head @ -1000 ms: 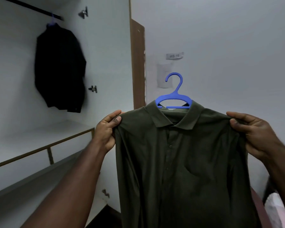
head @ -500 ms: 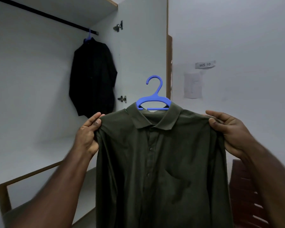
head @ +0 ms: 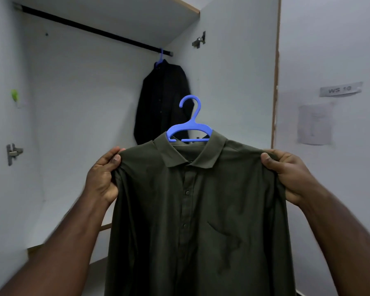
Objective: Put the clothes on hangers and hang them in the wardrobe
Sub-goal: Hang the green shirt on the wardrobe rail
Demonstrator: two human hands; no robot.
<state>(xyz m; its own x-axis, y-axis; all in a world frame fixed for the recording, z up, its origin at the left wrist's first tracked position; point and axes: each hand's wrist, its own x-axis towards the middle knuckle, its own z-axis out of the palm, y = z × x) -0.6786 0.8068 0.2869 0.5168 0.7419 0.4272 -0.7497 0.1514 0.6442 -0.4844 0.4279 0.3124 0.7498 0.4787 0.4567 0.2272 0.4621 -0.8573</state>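
Olive green shirt [head: 201,210] fills the middle, buttoned up and already on a blue hanger [head: 189,131] whose hook pokes up at 12 o'clock above the collar. The left hand [head: 104,176] pinches the shoulder at 9 o'clock, the right hand [head: 291,174] grips the other shoulder at 3 o'clock. Behind it the wardrobe [head: 83,103] stands open, with a black rod [head: 90,28] running from about 10 toward 12 o'clock. A dark shirt [head: 162,103] hangs at the rod's right end on its own blue hanger. A "WS 10" label [head: 340,89] is stuck on the wall at 2 o'clock, with a paper sheet [head: 315,124] just below.
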